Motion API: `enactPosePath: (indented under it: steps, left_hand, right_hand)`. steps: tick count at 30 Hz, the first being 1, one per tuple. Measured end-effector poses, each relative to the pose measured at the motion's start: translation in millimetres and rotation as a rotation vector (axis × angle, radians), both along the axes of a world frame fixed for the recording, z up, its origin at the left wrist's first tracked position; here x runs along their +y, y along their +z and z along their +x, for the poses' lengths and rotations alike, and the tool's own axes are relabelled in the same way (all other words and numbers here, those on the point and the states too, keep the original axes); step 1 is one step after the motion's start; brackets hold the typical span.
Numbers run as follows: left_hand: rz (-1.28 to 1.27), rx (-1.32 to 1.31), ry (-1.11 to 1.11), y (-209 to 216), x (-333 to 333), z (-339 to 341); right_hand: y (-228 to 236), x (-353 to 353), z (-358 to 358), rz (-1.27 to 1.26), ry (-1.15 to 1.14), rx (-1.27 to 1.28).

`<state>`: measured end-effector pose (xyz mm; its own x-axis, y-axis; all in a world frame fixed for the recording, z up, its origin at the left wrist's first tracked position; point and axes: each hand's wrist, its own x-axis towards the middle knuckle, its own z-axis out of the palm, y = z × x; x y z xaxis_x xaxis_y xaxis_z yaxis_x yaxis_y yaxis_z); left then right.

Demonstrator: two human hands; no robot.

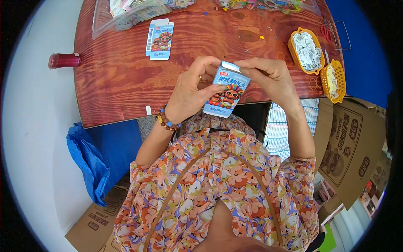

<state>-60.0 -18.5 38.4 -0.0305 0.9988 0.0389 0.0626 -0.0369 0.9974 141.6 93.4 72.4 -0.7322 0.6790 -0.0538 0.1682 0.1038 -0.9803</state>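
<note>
Red-brown wood makes up the table (113, 90), its near edge curving through the middle of the frame. Just over that edge, near the frame's centre, I see a blue box (230, 93) held up at a tilt, its printed front toward the person, probably to keep its top in easy view. The left hand (191, 88) grasps it from the left, thumb laid across the front, the other fingers partly hidden; that grip seems to steady it. The right hand (270, 77) pinches the top flap (231, 66) near the fold. Whether anything is inside, I cannot tell. Another carton (160, 40) lies at upper left, apart from the hands, flaps extended. At upper right, two yellow baskets (293, 48) hold small packets (307, 50), likely put there for the right hand's reach. Scissors (325, 33) lie beside them. Clear bins (97, 25) stand along the frame's top, perhaps to leave elbow room.
</note>
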Motion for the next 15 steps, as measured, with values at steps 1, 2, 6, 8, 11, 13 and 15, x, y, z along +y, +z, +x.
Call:
enactPosePath:
  steps: [1, 2, 6, 8, 11, 13, 15]
  left_hand:
    - [-0.005, -0.032, 0.007, -0.7, -0.1, 0.5]
    - [-0.011, -0.064, 0.013, -1.4, -0.4, 0.8]
    - [-0.035, -0.11, -0.008, -2.0, 0.0, -3.1]
    - [-0.022, -0.022, 0.006, -0.7, 1.2, -3.2]
    - [-0.026, 0.039, 0.014, -1.7, 0.7, -3.8]
    - [-0.043, 0.035, 0.025, 1.2, 0.5, 0.8]
    - [-0.059, 0.031, 0.036, 4.9, 0.6, 5.0]
  right_hand:
    - [1.1, 0.5, -0.4, 0.015, 0.008, -0.016]
    - [1.3, 0.7, -0.8, 0.029, 0.017, -0.032]
    - [0.4, 2.4, 0.6, 0.096, 0.029, -0.048]
    - [4.3, 1.5, -2.0, 0.277, 0.057, -0.055]
    - [2.9, 2.6, -1.5, 0.38, 0.079, -0.037]
    - [0.2, 0.6, -0.3, 0.449, 0.067, -0.061]
    - [-0.6, -1.1, 0.3, 0.519, 0.057, -0.084]
